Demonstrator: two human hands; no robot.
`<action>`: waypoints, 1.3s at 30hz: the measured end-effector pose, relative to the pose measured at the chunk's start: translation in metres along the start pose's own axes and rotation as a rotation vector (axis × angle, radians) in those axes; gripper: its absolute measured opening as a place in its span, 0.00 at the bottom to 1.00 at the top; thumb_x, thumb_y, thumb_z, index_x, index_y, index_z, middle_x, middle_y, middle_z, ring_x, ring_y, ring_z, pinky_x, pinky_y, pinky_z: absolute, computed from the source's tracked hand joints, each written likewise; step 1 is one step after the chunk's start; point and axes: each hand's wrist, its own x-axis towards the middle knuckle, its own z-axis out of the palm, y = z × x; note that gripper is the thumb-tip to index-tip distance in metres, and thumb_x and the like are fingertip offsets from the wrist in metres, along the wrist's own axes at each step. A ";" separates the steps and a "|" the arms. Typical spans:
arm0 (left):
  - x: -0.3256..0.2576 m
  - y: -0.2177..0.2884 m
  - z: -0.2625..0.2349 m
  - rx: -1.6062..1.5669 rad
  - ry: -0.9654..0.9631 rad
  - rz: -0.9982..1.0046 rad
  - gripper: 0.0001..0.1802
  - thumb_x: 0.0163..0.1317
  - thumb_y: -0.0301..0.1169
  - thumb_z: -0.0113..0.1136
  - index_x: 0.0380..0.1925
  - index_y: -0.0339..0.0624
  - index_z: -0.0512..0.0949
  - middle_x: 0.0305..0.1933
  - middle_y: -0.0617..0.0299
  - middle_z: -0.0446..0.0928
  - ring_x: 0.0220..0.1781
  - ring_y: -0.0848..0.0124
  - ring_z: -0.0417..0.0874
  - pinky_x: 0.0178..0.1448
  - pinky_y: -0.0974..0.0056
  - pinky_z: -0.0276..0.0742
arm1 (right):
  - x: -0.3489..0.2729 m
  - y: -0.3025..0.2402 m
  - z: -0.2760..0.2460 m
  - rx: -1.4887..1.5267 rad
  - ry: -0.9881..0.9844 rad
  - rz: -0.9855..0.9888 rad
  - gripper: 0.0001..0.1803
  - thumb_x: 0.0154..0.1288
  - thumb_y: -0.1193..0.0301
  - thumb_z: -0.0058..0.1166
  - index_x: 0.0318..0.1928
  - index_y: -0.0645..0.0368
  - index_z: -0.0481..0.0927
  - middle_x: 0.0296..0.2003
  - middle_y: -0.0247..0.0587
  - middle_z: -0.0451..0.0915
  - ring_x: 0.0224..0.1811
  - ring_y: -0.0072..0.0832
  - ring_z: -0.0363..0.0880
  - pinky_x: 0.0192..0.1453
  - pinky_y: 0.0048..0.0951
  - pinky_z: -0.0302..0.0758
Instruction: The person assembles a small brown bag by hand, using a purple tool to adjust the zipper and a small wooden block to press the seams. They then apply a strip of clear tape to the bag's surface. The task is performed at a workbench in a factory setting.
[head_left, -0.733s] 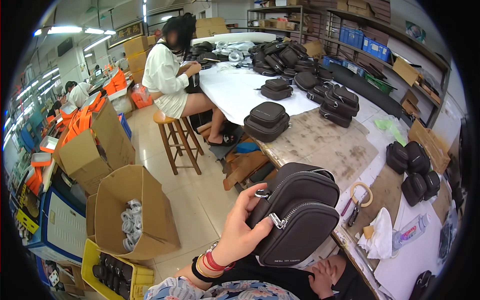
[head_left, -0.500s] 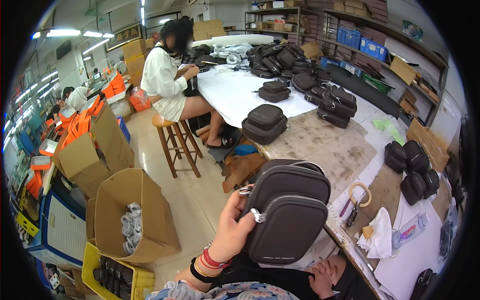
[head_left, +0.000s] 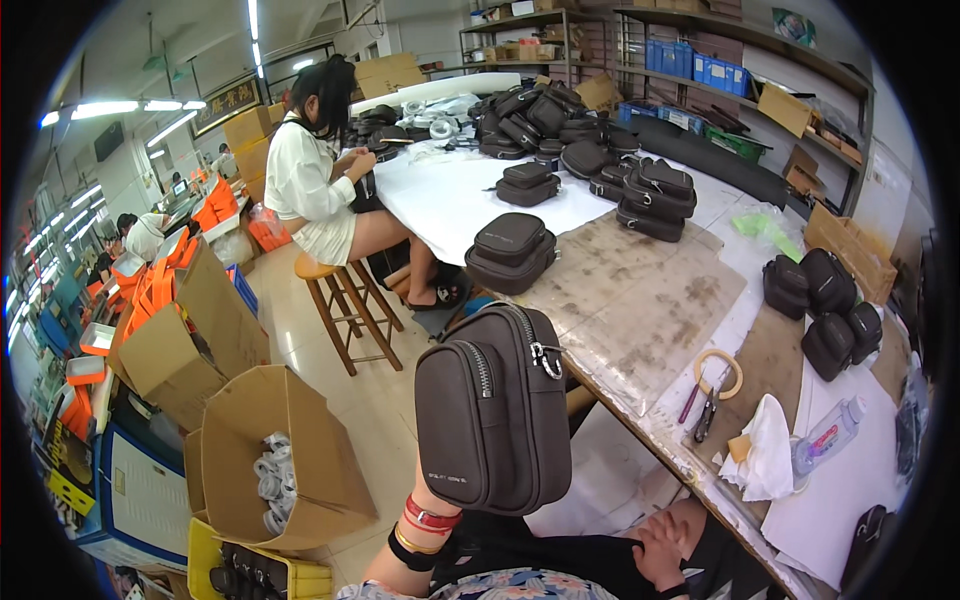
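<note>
— What do you have in front of you?

— I see my left hand (head_left: 440,480) raised, holding a grey pouch bag (head_left: 493,408) upright in front of the table (head_left: 640,300). The bag covers nearly all of the hand, so I see only the wrist with its red and black bands; the fingers are behind the bag and closed on it, though I cannot tell how they wrap.

— And the other hand?

— My right hand (head_left: 663,547) rests low on my lap, below the near edge of the table, its fingers loosely curled and holding nothing.

— Where is the bag relative to the table?

— It hangs over the floor, just off the table's near left edge, its zip pull (head_left: 548,360) at the upper right corner.

— What lies on the table?

— A stack of two dark bags (head_left: 511,251) beyond the one I hold, more of them heaped at the far end, and a group of four (head_left: 824,310) to the right. Near the front edge lie pliers (head_left: 708,408), a ring of tape (head_left: 718,372), a white cloth (head_left: 766,460) and a small bottle (head_left: 826,438).

— Anyone else?

— A person in a white top (head_left: 305,180) sits on a wooden stool (head_left: 345,300) at the table's left side. An open cardboard box (head_left: 285,450) stands on the floor left of my bag.
</note>
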 end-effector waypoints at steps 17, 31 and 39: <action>-0.002 -0.010 -0.013 -0.023 -0.006 0.012 0.25 0.77 0.40 0.39 0.66 0.37 0.64 0.61 0.55 0.73 0.60 0.65 0.77 0.61 0.57 0.77 | 0.002 -0.003 -0.004 0.003 -0.011 0.019 0.21 0.52 0.60 0.64 0.47 0.54 0.84 0.62 0.41 0.72 0.75 0.46 0.52 0.77 0.64 0.38; -0.007 0.007 0.014 0.542 0.304 0.378 0.27 0.72 0.37 0.40 0.65 0.30 0.62 0.59 0.52 0.71 0.58 0.65 0.74 0.63 0.64 0.70 | 0.002 -0.002 -0.004 -0.002 -0.034 0.020 0.22 0.53 0.60 0.63 0.49 0.54 0.84 0.62 0.41 0.72 0.75 0.47 0.51 0.76 0.65 0.38; -0.009 0.018 0.037 0.684 0.230 0.515 0.30 0.58 0.25 0.47 0.63 0.29 0.63 0.58 0.54 0.71 0.60 0.66 0.72 0.68 0.61 0.64 | 0.002 -0.004 -0.005 0.001 -0.029 0.012 0.22 0.53 0.60 0.63 0.48 0.54 0.84 0.62 0.41 0.72 0.75 0.47 0.51 0.77 0.64 0.37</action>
